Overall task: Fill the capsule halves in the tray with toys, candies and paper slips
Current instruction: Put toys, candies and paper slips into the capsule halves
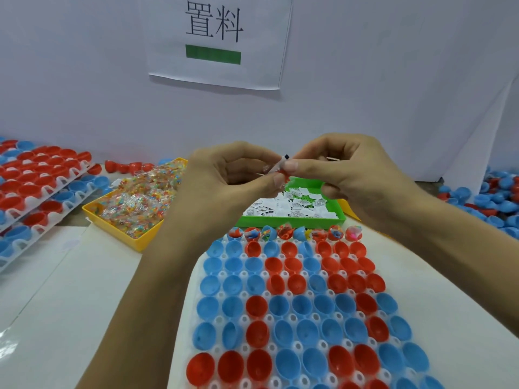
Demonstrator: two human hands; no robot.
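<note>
A white tray [283,301] of open red and blue capsule halves lies in front of me. Its far row [292,233] holds halves with small toys and wrapped candies inside; the nearer rows look empty. My left hand [224,175] and my right hand [345,169] meet above the far end of the tray. Together their fingertips pinch a small white paper slip [278,165] and a little red piece [282,175]. A green tray [295,219] of white paper slips sits just behind. To its left, a yellow tray [123,228] holds wrapped candies.
Stacked white trays [42,189] of red and blue capsule halves sit at the far left. Loose red halves [126,167] lie by the wall. A pile of loose blue and red halves [494,200] is at the far right. A white wall with a paper sign [216,40] stands behind.
</note>
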